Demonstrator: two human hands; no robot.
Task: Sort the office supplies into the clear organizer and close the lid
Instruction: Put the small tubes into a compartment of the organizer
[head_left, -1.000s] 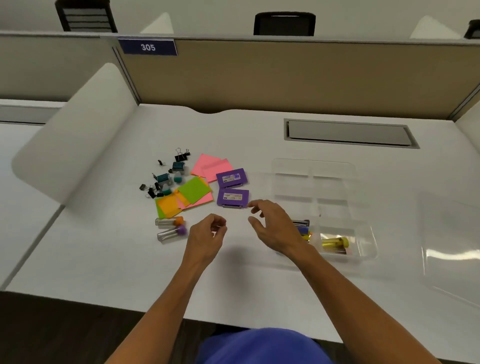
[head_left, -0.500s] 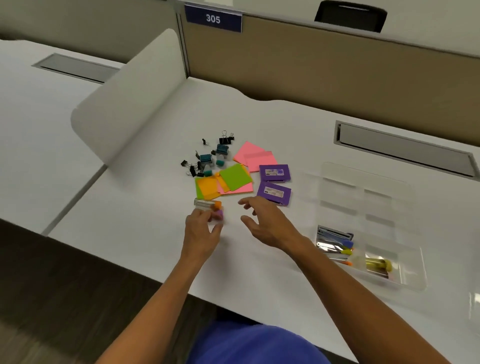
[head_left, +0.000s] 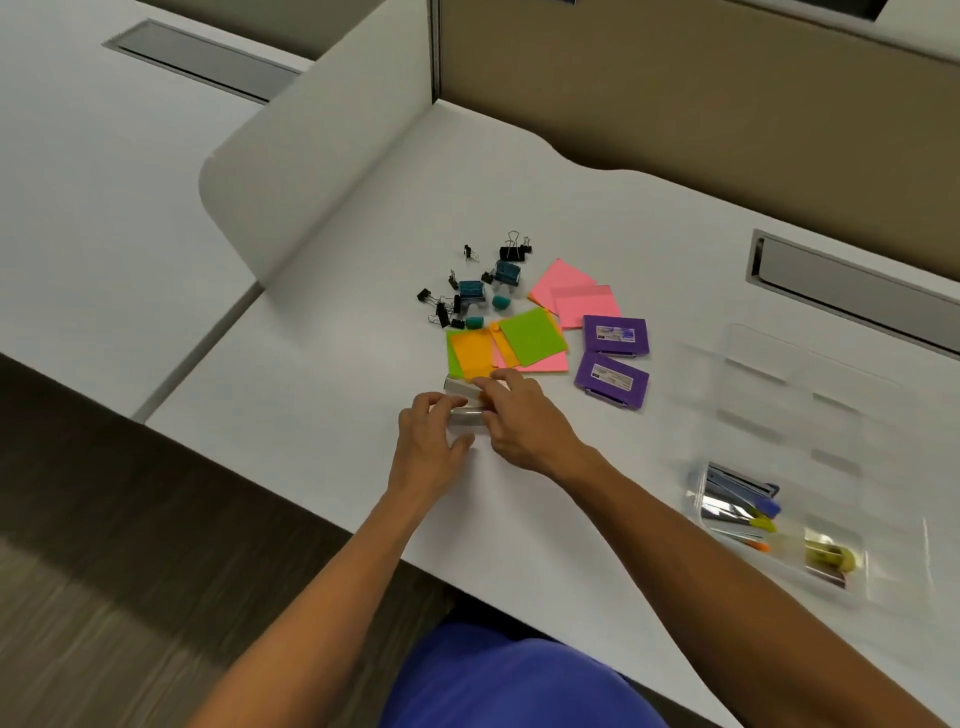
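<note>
Both hands meet over two clear tubes on the white desk (head_left: 322, 395). The left hand (head_left: 431, 441) is curled, its fingers and thumb pinching the nearer clear tube (head_left: 466, 419). The right hand (head_left: 524, 421) lies just beside it, fingertips resting on the farther clear tube (head_left: 460, 387); whether it actually grips that tube cannot be told.

Immediately beyond the grip lie overlapping sticky notes: orange (head_left: 471, 356), green (head_left: 531, 336) and pink (head_left: 576, 296). Right of these and beyond the right hand sit two purple cases (head_left: 613, 379), one behind the other. Farther off, beyond the notes, black binder clips (head_left: 514, 253) and teal items (head_left: 471, 292) are scattered.

Well right of the grip stands the clear organizer (head_left: 769, 395), lid off. Its nearest compartments hold highlighters (head_left: 758, 519) and a yellow-capped tube (head_left: 831, 558).
</note>
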